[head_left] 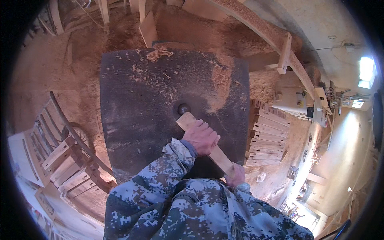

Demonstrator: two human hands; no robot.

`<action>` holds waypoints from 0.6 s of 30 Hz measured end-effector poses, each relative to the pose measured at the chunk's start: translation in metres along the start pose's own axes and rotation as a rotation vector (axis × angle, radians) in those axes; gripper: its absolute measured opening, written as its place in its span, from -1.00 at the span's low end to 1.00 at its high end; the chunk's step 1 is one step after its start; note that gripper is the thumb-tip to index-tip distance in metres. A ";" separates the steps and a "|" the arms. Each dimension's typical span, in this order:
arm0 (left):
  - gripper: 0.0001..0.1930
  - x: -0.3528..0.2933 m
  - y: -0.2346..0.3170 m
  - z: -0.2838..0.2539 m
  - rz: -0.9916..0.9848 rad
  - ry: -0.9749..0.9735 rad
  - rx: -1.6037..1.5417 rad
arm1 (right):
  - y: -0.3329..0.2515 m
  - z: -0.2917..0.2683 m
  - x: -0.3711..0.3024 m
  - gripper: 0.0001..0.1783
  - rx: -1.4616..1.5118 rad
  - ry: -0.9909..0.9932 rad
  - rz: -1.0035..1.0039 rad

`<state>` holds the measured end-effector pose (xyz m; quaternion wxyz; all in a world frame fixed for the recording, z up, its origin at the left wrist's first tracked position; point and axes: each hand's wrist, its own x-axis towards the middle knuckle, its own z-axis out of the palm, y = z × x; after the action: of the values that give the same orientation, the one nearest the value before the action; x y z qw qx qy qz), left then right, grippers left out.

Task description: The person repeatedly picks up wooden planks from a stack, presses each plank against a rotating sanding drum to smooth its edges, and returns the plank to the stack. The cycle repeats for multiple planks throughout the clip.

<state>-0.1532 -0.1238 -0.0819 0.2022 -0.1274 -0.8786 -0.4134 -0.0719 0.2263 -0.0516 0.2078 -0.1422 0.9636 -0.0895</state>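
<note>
A short, straight bar of pale wood (220,159) lies slantwise over a dark flat machine table (136,116). My left hand (201,138) is closed round it near its far end, fingers wrapped over the top. Close to my body, my right hand (237,175) grips the near end; its fingers are partly hidden by the wood and my jacket. The bar's far end is right beside a round dark spindle (183,108) that stands up from the table; I cannot tell if they touch.
Wood shavings (221,86) are scattered across the table's far half. Stacked slotted wooden pieces (267,138) stand to the right, more pieces (70,168) to the left by a cart rail (76,138). A curved wooden beam (272,36) reaches across the far right.
</note>
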 end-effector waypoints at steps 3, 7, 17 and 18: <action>-0.82 0.006 0.008 0.001 0.047 -0.010 -0.035 | 0.005 -0.025 0.007 -0.07 0.136 -0.191 0.078; -0.82 0.016 0.009 0.019 0.081 -0.040 -0.034 | 0.003 -0.051 0.016 0.04 0.183 -0.205 0.027; -0.79 0.019 -0.011 0.041 0.039 -0.063 -0.010 | -0.025 -0.012 0.030 -0.19 -0.049 0.069 0.016; -0.79 0.020 -0.011 0.040 0.031 -0.075 -0.013 | -0.024 -0.011 0.031 -0.19 -0.057 0.072 0.016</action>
<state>-0.1850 -0.0983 -0.1029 0.1746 -0.1577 -0.8809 -0.4106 -0.0980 0.1950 -0.0478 0.1695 -0.1371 0.9737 -0.0655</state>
